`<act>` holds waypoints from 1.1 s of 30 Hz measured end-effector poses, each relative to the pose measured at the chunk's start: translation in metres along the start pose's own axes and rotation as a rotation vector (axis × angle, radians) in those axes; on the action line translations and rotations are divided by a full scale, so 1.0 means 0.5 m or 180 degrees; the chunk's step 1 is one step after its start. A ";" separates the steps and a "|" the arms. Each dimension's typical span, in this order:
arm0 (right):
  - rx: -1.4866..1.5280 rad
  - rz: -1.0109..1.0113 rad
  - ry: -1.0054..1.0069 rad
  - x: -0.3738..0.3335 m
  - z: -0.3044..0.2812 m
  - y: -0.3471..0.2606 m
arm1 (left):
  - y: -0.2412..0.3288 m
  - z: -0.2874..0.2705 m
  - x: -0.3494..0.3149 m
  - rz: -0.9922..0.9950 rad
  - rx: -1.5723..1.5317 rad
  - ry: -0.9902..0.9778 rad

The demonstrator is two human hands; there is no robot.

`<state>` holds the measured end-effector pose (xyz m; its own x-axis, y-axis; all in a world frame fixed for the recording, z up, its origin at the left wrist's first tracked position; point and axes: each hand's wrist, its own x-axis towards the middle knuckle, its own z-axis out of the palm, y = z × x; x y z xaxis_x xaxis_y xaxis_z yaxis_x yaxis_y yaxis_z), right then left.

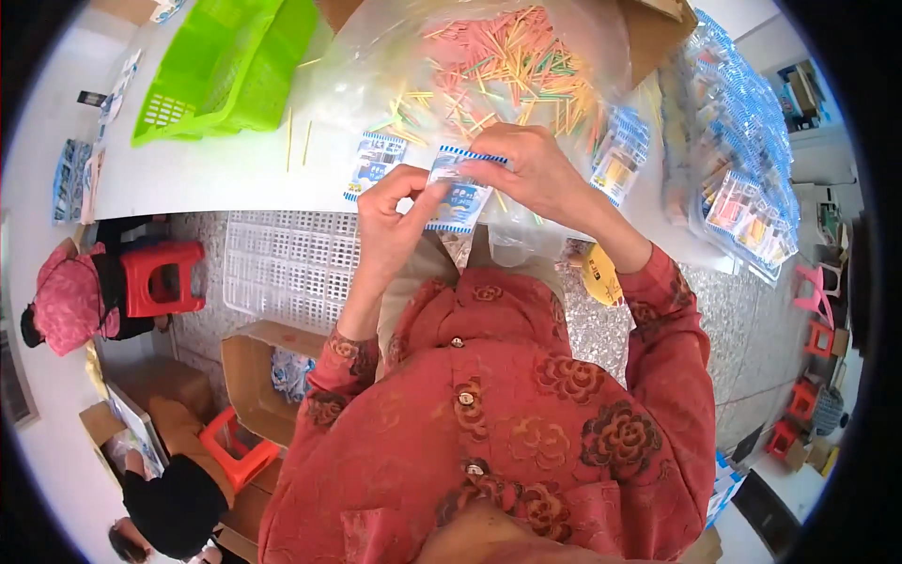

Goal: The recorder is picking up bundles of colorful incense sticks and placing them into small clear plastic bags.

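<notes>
Over the near edge of the worktop (235, 188), the packet (460, 209) is in the air, between both hands. The left hand (383, 226) has its grip clamped on the packet's left side; the right hand (545, 179) has its grip clamped near the top edge, thumb across the face. Good handling here probably means light pinches at the borders, the left steadying while the right works, so the thin film doesn't crease. Better to hold it clear of the second packet (376, 162) and the loose sticks (507, 70) beyond.
</notes>
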<state>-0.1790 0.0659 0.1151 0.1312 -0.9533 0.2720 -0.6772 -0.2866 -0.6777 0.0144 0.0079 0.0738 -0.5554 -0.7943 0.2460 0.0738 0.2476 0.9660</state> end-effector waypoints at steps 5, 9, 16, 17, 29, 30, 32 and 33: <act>0.0062 0.0187 0.0002 -0.005 -0.004 -0.010 | 0.001 0.003 -0.001 -0.0098 0.0580 -0.0386; 0.0020 -0.0014 0.0049 -0.009 -0.008 -0.010 | 0.021 0.012 0.002 -0.0263 0.0358 -0.0394; 0.0368 -0.0027 0.0543 -0.010 -0.021 -0.047 | 0.000 0.013 -0.006 -0.0390 -0.0223 -0.0237; 0.0364 -0.0024 0.0545 -0.012 -0.024 -0.051 | 0.010 0.019 -0.007 -0.0693 -0.0622 -0.0116; -0.0677 -0.0584 0.0902 -0.042 -0.016 -0.065 | -0.011 0.030 -0.007 -0.0283 -0.0443 -0.0152; -0.0722 -0.0563 0.0898 -0.043 -0.015 -0.068 | -0.012 0.031 -0.008 -0.0284 -0.0445 -0.0153; -0.0772 -0.0541 0.0894 -0.045 -0.014 -0.069 | -0.011 0.034 -0.008 -0.0417 -0.0624 -0.0150; -0.0841 -0.0651 0.0879 -0.047 -0.014 -0.068 | -0.009 0.035 -0.009 -0.0413 -0.0629 -0.0152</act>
<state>-0.1642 0.0987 0.1364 0.1075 -0.8079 0.5795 -0.8242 -0.3984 -0.4025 0.0019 0.0202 0.0672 -0.6091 -0.7840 0.1194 0.1573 0.0281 0.9871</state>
